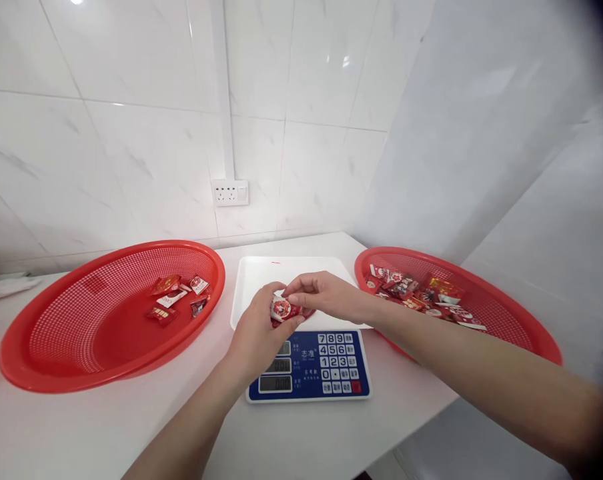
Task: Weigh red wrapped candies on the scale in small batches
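Note:
Over the front part of a white weighing scale (301, 392), my two hands meet around a few red and white candy packets (281, 309). My left hand (255, 331) is closed on the packets from the left, its thumb along their lower side. From the right, my right hand (326, 293) reaches in with bent fingers and touches the packets' upper edge; its fingertips are partly hidden, so I cannot make out a separate packet in them. Behind the hands lies the scale's white pan (246, 280), with a small red mark near its far edge.
At the left stands a red plastic basket (56, 373) with several wrapped candies (164, 313). Another red basket (526, 327) at the right holds more wrapped candies (401, 287), partly behind my right forearm. A tiled wall with a socket (230, 193) borders the table (291, 440).

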The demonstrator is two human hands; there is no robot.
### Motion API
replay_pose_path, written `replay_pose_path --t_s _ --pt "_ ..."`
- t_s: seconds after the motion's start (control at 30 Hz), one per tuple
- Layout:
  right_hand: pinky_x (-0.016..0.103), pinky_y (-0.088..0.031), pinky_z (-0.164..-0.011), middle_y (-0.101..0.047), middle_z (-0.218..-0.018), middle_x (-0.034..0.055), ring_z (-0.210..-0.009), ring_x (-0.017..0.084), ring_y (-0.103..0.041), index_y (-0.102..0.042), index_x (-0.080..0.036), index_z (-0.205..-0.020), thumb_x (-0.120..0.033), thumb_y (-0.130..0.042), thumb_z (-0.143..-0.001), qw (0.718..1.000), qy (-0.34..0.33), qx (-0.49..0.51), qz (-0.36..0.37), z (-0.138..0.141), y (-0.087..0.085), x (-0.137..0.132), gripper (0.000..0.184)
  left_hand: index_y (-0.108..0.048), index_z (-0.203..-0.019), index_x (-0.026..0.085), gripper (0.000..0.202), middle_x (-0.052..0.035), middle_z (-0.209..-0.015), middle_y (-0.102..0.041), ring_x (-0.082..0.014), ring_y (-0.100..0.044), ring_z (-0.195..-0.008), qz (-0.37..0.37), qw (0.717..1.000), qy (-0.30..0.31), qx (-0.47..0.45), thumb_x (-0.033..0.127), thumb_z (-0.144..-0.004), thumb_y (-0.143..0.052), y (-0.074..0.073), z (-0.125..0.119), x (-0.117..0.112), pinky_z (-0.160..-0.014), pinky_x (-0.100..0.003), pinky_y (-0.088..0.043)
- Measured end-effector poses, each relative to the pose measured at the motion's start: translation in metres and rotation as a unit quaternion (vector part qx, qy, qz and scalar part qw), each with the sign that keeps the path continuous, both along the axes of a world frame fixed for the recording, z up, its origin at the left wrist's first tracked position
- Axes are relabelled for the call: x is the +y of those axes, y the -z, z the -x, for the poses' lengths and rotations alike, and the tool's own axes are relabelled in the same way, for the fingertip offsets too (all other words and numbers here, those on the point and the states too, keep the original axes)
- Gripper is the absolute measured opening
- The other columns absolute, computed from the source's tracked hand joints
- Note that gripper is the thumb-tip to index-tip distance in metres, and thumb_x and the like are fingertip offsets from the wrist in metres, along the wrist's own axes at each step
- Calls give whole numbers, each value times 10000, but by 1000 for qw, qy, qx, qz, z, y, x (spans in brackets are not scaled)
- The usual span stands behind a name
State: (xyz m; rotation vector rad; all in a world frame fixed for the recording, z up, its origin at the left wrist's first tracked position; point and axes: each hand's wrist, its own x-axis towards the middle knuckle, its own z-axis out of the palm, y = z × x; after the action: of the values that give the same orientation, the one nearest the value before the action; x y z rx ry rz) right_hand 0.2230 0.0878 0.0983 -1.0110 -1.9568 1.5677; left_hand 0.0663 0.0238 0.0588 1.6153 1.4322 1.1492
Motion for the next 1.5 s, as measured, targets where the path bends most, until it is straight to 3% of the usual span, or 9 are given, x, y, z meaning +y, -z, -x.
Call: replay_pose_path --t_s 0.13,0.27,0.43,0.53,0.63,0.73,0.87,1.13,1.5 --pt "254 -515 -583 -636 -649 -8 -561 94 -605 -599 -164 -744 -258 -618 -785 999 37 1 -6 1 4 0 104 -456 -1128 259 481 29 -745 -563 -127 -499 -608 13 998 26 -52 448 -719 -623 0 3 1 -574 -252 -392" --pt "272 -514 -588 -651 -652 7 -574 112 -617 -599 -157 -780 -270 -590 -808 999 40 3 -7 -4 1 1 116 -503 -1017 243 303 53 -654 -486 -99 -438 -567 2 991 50 -121 476 -826 -470 -3 7 5 -555 -226 -361" --pt "278 -509 -659 -671 -759 18 -649 107 -614 -629 -161 -888 -286 -644 -773 1000 1 -3 22 -7 0 1 171 -519 -932 239 208 67 -616 -439 -79 -415 -541 -36 991 26 -126 416 -822 -510 3 7 9 -512 -200 -338" --pt "234 -467 -569 -657 -718 6 -580 86 -568 -628 -167 -842 -224 -629 -778 999 47 -19 -8 -5 0 12 85 -516 -994 244 277 53 -687 -499 -71 -445 -541 -21 985 5 -173 428 -790 -554 1 9 11 -498 -194 -360" --pt "229 -447 -557 -665 -759 21 -587 88 -555 -623 -176 -843 -204 -592 -802 990 123 -42 -52 -4 0 31 58 -511 -1027 253 321 26 -816 -547 -49 -416 -494 45 953 -27 -298 430 -767 -575 -6 16 13 -415 -179 -324" --pt "269 -475 -661 -680 -897 63 -725 128 -598 -625 -174 -917 -219 -558 -824 980 166 -79 -77 -7 3 45 123 -539 -996 223 241 0 -860 -559 -49 -432 -490 116 897 -45 -424 327 -778 -541 -14 24 14 -395 -180 -335" --pt "311 -444 -839 -657 -1064 65 -949 159 -581 -632 -182 -977 -198 -564 -813 961 189 -117 -163 -9 6 41 178 -549 -955 193 239 -14 -879 -576 -56 -478 -519 138 858 -41 -493 141 -729 -491 -17 27 16 -460 -199 -418" --pt "246 -472 -614 -649 -758 27 -690 118 -585 -652 -165 -840 -431 -563 -813 992 -25 -78 -91 8 1 -9 282 -531 -911 194 334 46 -773 -539 -61 -550 -648 56 884 5 -463 157 -631 -708 -11 14 10 -648 -203 -468" --pt "233 -472 -541 -609 -628 -1 -534 82 -536 -557 -171 -669 -308 -581 -794 995 31 -38 -86 10 5 -13 187 -604 -916 171 309 4 -819 -648 -99 -593 -770 60 925 46 -373 297 -659 -721 -11 19 10 -785 -268 -446"
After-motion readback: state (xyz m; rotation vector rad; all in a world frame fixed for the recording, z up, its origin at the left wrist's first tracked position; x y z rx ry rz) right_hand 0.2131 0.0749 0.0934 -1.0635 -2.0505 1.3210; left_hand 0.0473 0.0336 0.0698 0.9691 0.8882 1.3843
